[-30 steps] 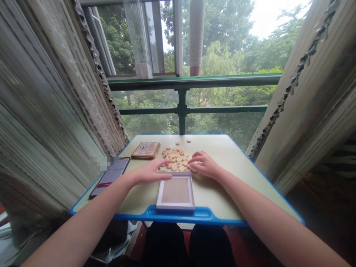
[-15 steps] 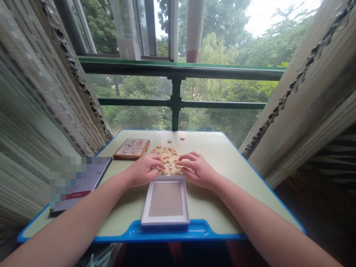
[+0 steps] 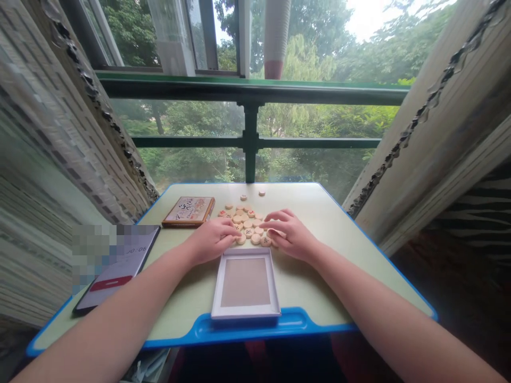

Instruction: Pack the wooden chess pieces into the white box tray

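Note:
A heap of round wooden game pieces [image 3: 247, 223] lies in the middle of the pale green table [image 3: 319, 223]. My left hand [image 3: 213, 239] rests on the heap's left side, its fingers curled onto the pieces. On the heap's right side my right hand [image 3: 289, 236] lies with fingers spread and slightly bent, touching the pieces. An open white tray-like box [image 3: 245, 282] with a brown bottom lies just in front of both hands, near the table's front edge. I cannot make out whether the left fingers hold a piece.
A flat brown box lid [image 3: 188, 210] lies at the back left. A phone [image 3: 115, 266] with a timer lies at the left edge. Two stray pieces [image 3: 252, 195] lie further back. Curtains hang on both sides; a green railing [image 3: 247, 93] and window stand behind the table.
My left hand moved from beside the tray up onto the heap's left side. My right hand stayed by the heap. The view dipped a little and shifted.

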### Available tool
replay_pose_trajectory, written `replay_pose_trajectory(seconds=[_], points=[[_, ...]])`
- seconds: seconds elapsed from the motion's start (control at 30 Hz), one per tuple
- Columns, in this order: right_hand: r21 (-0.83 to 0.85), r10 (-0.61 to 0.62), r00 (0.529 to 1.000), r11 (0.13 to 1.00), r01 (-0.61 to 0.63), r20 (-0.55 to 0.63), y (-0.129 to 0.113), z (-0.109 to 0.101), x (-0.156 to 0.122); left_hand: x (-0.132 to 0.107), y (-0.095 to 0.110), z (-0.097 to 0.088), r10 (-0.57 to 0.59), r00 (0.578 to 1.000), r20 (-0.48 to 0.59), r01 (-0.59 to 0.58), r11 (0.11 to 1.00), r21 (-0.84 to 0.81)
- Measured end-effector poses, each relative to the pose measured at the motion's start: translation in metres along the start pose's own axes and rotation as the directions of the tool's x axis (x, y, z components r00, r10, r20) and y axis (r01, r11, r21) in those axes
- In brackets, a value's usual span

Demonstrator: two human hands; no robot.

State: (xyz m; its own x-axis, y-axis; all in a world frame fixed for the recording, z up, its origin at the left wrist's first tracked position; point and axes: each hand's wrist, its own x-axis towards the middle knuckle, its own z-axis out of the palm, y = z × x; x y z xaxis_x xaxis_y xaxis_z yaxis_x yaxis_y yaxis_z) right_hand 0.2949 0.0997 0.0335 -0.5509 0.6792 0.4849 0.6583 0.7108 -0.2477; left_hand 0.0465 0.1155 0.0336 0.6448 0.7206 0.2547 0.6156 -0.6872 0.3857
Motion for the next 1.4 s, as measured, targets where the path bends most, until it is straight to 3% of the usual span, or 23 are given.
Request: replay_pose_trajectory(seconds=[0.2, 0.4, 0.6, 0.97, 1.2, 1.4], points=[[-0.090, 0.035, 0.972, 0.996, -0.014, 0.233, -0.009, -0.006, 0.016, 0.002, -0.004, -0.002, -0.044, 0.999, -0.011, 0.043, 0.998, -0.039], [-0.030, 0.028, 0.988, 0.999, -0.024, 0.150, -0.004, 0.009, 0.015, 0.001, -0.007, -0.004, -0.100, 0.994, -0.053, 0.096, 0.993, -0.061], [0.039, -0.021, 0.984, 0.999, 0.014, 0.176, -0.001, 0.008, 0.008, 0.000, -0.007, -0.008, -0.073, 0.997, -0.025, 0.071, 0.996, -0.059], [-0.051, 0.131, 0.985, 0.991, -0.127, 0.107, 0.005, 0.013, 0.009, -0.003, -0.010, -0.018, -0.028, 0.997, 0.065, 0.025, 0.999, 0.045], [-0.053, 0.152, 0.981, 0.988, -0.147, 0.116, 0.003, 0.011, 0.013, -0.003, -0.016, -0.014, -0.032, 0.998, -0.050, 0.038, 0.993, 0.108], [-0.042, 0.166, 0.978, 0.986, -0.162, 0.123, 0.001, 0.013, 0.017, -0.003, -0.013, -0.014, -0.005, 1.000, 0.004, 0.005, 0.999, 0.050]])
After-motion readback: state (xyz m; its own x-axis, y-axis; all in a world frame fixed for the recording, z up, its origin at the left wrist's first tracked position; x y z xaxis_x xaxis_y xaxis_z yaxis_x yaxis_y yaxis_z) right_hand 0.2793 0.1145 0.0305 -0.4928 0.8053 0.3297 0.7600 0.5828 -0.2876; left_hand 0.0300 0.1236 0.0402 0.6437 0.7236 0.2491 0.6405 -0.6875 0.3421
